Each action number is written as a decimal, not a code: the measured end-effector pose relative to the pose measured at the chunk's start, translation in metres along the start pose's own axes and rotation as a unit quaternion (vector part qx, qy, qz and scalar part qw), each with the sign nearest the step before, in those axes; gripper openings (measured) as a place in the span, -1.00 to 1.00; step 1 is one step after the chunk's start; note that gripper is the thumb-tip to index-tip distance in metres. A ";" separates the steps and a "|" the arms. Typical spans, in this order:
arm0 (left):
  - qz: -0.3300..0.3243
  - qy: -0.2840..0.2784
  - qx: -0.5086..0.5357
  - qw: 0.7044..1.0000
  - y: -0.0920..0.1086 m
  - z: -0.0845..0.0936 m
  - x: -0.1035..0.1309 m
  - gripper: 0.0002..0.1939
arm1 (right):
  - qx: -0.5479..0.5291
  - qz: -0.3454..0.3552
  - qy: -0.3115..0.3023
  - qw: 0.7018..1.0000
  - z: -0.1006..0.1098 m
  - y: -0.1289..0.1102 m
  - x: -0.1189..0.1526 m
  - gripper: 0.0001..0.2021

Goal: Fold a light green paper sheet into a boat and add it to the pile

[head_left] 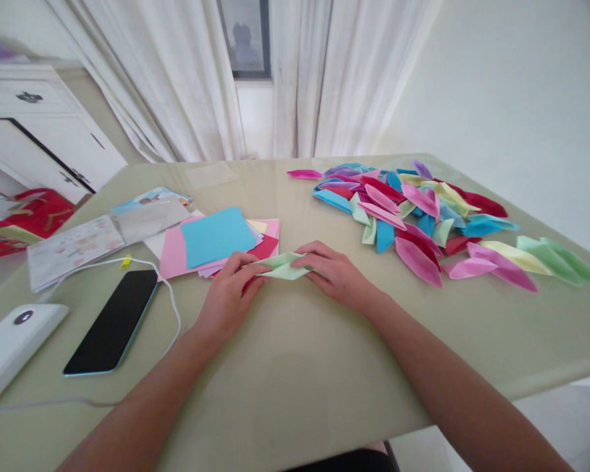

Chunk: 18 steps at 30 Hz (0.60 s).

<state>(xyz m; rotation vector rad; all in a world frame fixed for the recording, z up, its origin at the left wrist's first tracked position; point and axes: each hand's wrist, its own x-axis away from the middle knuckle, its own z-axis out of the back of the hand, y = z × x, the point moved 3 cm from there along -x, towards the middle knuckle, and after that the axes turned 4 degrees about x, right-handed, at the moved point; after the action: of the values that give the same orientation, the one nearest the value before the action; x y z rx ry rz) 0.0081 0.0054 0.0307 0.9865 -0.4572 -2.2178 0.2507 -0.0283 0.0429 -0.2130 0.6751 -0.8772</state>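
Note:
A pale green folded paper (286,267) is stretched between my two hands, just above the table. My left hand (230,288) pinches its left end, thumb and fingers closed on it. At the other end my right hand (341,275) grips the paper between thumb and fingers. The paper has pointed ends and a crease along its middle. Behind my left hand lies a stack of coloured paper sheets, with a blue sheet (216,237) on top and a pink sheet (173,252) under it.
A heap of folded paper pieces (386,193) spreads over the right side of the table (295,367). To the left lie a phone (112,321), a white power bank (14,347), a white cable (176,308) and a patterned booklet (76,252). Curtains (177,78) hang behind.

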 end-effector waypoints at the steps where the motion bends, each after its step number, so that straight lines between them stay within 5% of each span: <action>1: 0.000 -0.001 0.000 1.000 0.000 0.001 -0.001 -0.83 | -0.010 0.002 0.000 1.000 0.000 0.000 0.000 -0.77; 9: 0.037 -0.019 0.043 0.998 0.004 0.011 -0.006 -0.83 | -0.197 -0.075 0.074 0.975 0.004 0.002 -0.006 -0.89; 18: 0.030 -0.011 0.112 0.993 0.012 0.009 -0.006 -0.87 | -0.321 -0.139 0.069 0.934 0.002 0.003 -0.007 -0.74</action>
<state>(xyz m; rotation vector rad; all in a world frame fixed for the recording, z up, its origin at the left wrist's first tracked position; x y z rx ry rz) 0.0093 0.0013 0.0462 1.0486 -0.7492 -2.1592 0.2508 -0.0216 0.0462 -0.8587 1.0705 -0.9221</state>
